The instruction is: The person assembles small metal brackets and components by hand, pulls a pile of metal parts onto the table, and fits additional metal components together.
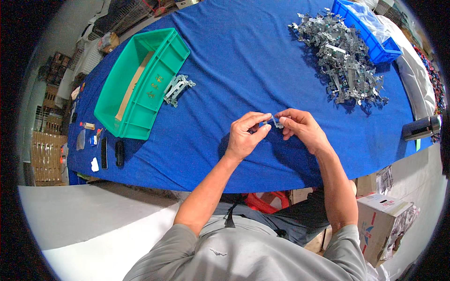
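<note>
My left hand (pixel 244 135) and my right hand (pixel 303 128) are close together above the blue cloth, near the table's front side. Between the fingertips of my right hand is a small bent metal bracket (pixel 277 123), partly covered by the fingers. The thumb and forefinger of my left hand are pinched right beside it; a bit of something greyish shows there, too small to name. A small stack of similar metal brackets (pixel 178 89) lies against the green bin, to the left. A big heap of loose metal brackets (pixel 344 58) is spread at the far right.
The green plastic bin (pixel 149 105) has a brown strip inside. At the far right corner is a blue crate (pixel 375 44) with clear plastic. A dark flask (pixel 421 128) lies at the right edge. A phone (pixel 104 153) and a black case (pixel 120 153) lie front left. A cardboard box (pixel 382 225) stands below.
</note>
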A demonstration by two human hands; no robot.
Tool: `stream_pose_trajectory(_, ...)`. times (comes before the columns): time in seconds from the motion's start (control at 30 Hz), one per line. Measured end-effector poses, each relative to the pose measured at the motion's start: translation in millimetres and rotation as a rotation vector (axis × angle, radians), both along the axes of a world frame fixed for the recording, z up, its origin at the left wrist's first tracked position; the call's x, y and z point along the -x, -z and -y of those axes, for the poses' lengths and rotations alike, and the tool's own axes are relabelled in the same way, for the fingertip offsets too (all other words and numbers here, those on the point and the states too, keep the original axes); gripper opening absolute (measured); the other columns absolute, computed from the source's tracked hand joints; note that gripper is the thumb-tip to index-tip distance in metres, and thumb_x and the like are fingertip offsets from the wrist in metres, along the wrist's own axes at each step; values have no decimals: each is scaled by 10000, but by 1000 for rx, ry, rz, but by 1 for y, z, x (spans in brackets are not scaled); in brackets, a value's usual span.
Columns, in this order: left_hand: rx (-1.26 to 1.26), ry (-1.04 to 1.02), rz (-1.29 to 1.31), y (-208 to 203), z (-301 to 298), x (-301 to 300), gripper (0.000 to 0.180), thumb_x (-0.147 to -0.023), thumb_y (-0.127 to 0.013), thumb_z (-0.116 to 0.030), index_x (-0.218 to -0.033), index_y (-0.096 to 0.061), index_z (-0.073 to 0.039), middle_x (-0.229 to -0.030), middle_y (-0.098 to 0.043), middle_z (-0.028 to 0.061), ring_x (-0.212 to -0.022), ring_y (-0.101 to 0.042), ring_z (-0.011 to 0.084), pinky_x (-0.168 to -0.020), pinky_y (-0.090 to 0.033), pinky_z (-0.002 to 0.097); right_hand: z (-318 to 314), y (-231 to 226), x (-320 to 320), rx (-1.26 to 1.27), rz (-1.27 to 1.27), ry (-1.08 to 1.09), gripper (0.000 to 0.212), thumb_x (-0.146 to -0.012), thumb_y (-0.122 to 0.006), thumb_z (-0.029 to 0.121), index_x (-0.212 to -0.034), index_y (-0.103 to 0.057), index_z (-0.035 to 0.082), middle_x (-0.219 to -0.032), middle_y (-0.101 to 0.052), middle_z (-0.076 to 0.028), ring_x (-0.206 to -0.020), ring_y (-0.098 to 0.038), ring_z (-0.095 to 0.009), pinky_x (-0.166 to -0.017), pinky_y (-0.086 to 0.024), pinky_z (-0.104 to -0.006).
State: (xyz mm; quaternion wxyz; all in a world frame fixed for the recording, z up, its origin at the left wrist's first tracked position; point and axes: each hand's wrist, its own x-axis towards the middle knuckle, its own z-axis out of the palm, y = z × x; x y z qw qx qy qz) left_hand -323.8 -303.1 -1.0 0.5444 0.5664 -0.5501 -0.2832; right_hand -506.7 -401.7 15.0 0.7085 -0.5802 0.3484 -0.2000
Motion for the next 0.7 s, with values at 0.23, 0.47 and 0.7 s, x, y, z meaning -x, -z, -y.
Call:
stream_pose_trajectory(0.23,85,58,102,2,1,-3,265,-796,-747,-40,-1060,-732,-37,-1026,-697,65,-824,-625,97,-702,-501,235,0,-4,-3,46,7,23,169,-979,-593,230,-971,-628,66,-801,-593,11,-690,-536,-58,-605,-457,-220)
stream_pose_trajectory(0.47,34,44,8,3,2,-2,265,-834,-712,-35,-1098,-704,-17,-1001,-695,68,-829,-640,113,-718,-521,254,5,-2,0,39,79,182,148,-977,-578,215,-955,-614,73,-756,-592,27,-599,-490,-53,-512,-390,-212)
stream_pose_trajectory(0.7,-123,-127,-331,9,3,3,265,-954,-631,-138,-1177,-651,3,-961,-681,67,-706,-640,87,-564,-524,208,-4,-10,-1,43,-100,-59,146,-953,-598,233,-948,-621,89,-763,-597,38,-614,-489,-38,-499,-375,-195)
